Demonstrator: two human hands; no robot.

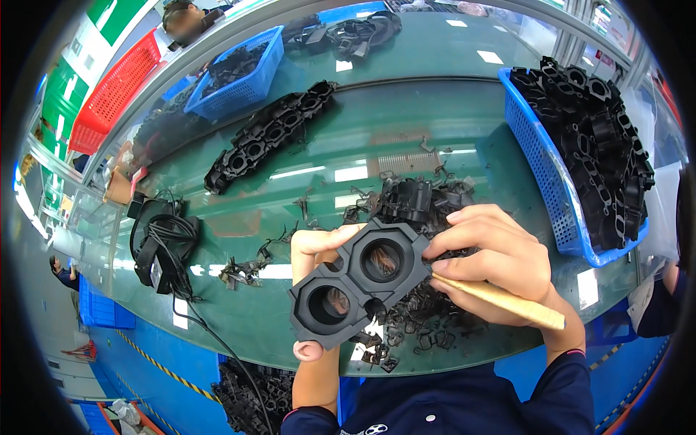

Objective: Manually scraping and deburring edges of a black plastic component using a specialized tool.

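One block (355, 283) in left hand (310, 250)

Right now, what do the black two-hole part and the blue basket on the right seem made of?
Black two-hole part: probably matte plastic, being dull and evenly dark, though coated metal is possible.
Blue basket: likely smooth moulded plastic, with rows of small holes.

Premises appear to be a factory workshop. Observed: green-topped workbench (377, 123), blue basket (540, 159) of black parts (580, 138), striped floor tape (168, 367).

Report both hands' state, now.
Left hand: holding the black two-hole part.
Right hand: closed on a slim yellow handle.
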